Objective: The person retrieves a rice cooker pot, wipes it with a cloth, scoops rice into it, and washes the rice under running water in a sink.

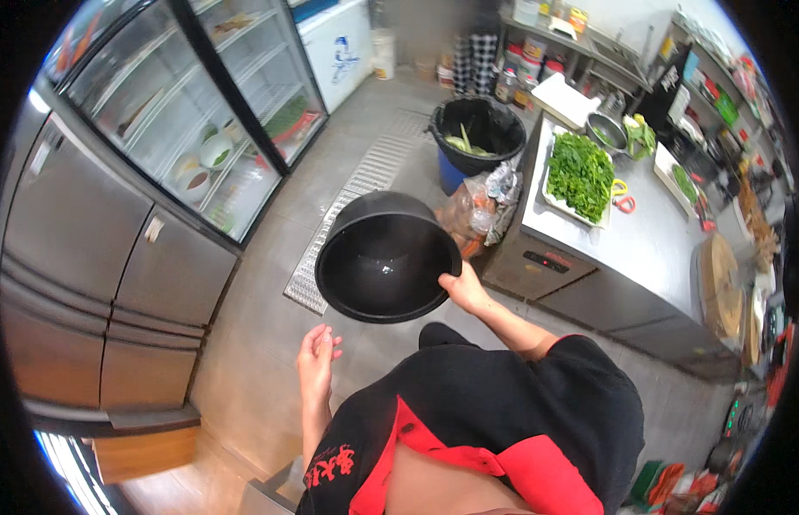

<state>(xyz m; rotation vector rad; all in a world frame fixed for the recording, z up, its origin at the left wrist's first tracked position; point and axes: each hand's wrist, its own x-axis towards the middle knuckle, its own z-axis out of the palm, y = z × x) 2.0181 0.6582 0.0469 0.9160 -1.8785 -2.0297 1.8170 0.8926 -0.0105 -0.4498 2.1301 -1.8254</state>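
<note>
A deep, round black pot point(365, 232) hangs in the air over the floor, its mouth tilted toward me. Only a few bright glints, perhaps wet, show on its dark inside. My right hand point(465, 288) grips the pot's rim on the right side, thumb over the edge. Just below the pot's left side is my left hand point(319, 354), raised and apart from it. Its fingers are partly curled and spread a little, with nothing in them.
Left stands a glass-door fridge point(185, 129) beside steel cabinets point(82, 189). Ahead are a drain grate point(365, 176) and a black-lined bin point(477, 107), with a plastic bag point(468, 206) against it. The steel counter point(648, 249) on the right bears a tray of greens point(580, 176) and scissors point(623, 197).
</note>
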